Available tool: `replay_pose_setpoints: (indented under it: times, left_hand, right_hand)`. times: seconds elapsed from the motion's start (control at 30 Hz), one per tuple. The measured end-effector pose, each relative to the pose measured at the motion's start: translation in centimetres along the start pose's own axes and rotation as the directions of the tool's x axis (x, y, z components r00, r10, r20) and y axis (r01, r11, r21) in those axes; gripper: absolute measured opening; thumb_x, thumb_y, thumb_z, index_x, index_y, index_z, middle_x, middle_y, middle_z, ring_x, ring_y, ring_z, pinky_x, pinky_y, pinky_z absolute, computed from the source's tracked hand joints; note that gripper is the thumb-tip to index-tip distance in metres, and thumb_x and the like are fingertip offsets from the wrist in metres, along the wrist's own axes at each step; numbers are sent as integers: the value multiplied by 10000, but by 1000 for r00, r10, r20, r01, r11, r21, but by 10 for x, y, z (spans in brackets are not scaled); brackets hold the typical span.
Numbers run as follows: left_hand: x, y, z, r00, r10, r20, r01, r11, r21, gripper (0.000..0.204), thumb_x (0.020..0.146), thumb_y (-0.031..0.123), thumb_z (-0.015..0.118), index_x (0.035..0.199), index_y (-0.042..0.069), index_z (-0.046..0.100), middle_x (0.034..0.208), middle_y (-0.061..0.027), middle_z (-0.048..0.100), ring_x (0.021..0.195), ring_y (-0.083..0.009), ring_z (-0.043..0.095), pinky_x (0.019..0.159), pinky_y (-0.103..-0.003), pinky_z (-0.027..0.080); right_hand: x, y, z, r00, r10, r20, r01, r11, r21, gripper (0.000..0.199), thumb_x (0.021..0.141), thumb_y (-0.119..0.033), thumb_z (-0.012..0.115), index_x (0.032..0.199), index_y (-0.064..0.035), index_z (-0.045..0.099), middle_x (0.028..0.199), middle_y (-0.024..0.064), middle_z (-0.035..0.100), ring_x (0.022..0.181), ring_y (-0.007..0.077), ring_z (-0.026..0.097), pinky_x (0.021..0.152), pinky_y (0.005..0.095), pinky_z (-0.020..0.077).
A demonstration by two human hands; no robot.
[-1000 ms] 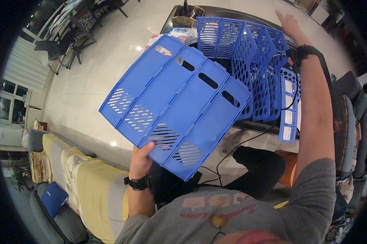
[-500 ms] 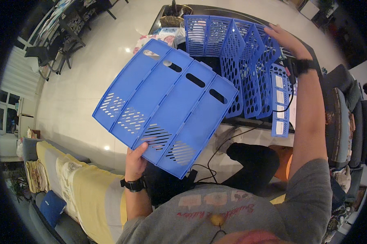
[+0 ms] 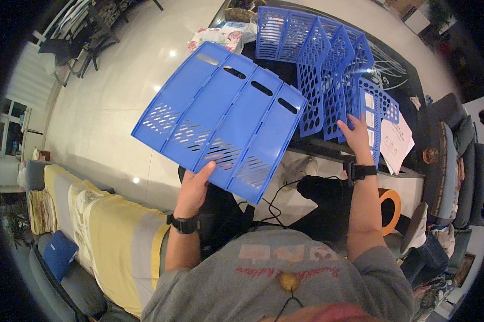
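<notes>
My left hand (image 3: 195, 188) grips the near edge of a flat blue plastic panel (image 3: 215, 112), thumb on top. Four-part ribbing, oval slots along the far side and slanted cut-outs along the near side mark this panel, which is held tilted in the air. To its right, a blue file rack (image 3: 311, 70) with upright perforated dividers stands on the dark table. My right hand (image 3: 357, 137) is at the rack's near side, fingers apart, beside a blue strip (image 3: 369, 115) with white labels. Whether its fingertips touch the rack cannot be told.
The dark table (image 3: 400, 75) carries white papers (image 3: 395, 142) at its right and a floral cloth (image 3: 220, 37) at its left. An orange ring (image 3: 390, 211) lies right of my legs. Black cable (image 3: 274, 212) hangs near my knees. A sofa with a yellow cover (image 3: 118, 231) is at left.
My right hand has come from the rack's far upper edge down to its near side. The panel stays in my left hand and has shifted slightly. The whole view has moved a little.
</notes>
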State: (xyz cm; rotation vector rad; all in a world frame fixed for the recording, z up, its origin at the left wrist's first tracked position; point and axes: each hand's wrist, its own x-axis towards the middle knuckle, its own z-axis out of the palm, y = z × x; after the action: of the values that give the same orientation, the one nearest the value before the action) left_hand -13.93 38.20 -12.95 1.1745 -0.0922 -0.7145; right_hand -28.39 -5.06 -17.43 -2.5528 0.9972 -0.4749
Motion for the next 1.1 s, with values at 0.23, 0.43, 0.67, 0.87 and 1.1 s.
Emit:
replay_pose_setpoints:
  times: [0.23,0.43,0.67,0.87,1.1]
  left_hand:
    - [-10,-21,19,997,-59,-45,63,992,108,363,912,206,566,1209,1,530,1143,-82,594,999,-178,584,848,-320,476]
    - [-19,-35,16,995,-95,-12,96,993,68,315,925,221,552,1175,30,562,1065,-61,626,943,-156,607,779,-314,510]
    - [-20,-51,17,995,-80,-52,86,987,138,313,926,238,547,1162,34,566,1048,-58,631,933,-153,604,749,-307,508]
    - [-17,-61,15,998,-69,-4,69,996,51,329,922,251,550,1173,39,563,1093,-72,613,967,-162,594,752,-313,507]
    - [-14,-74,18,984,-173,46,174,984,-28,355,921,250,557,1217,56,531,1138,-75,591,997,-182,583,810,-346,496]
  right_hand:
    - [6,-14,-1,996,87,34,-87,996,-8,370,826,-363,590,909,-10,666,910,273,615,898,430,581,791,443,470]
    - [18,-12,-3,995,95,40,-93,994,-61,365,865,-356,508,815,-26,654,734,211,632,758,406,603,672,448,471]
    - [38,-4,-25,979,191,64,-196,978,71,390,864,-412,498,893,-69,682,731,160,663,750,350,637,681,416,484]
    - [45,-19,-43,985,173,26,-173,985,-8,379,863,-396,503,893,-63,682,712,166,651,661,318,638,644,399,484]
    - [44,-30,-48,983,181,41,-182,983,30,396,866,-383,494,829,-22,652,620,128,610,516,249,601,534,369,477]
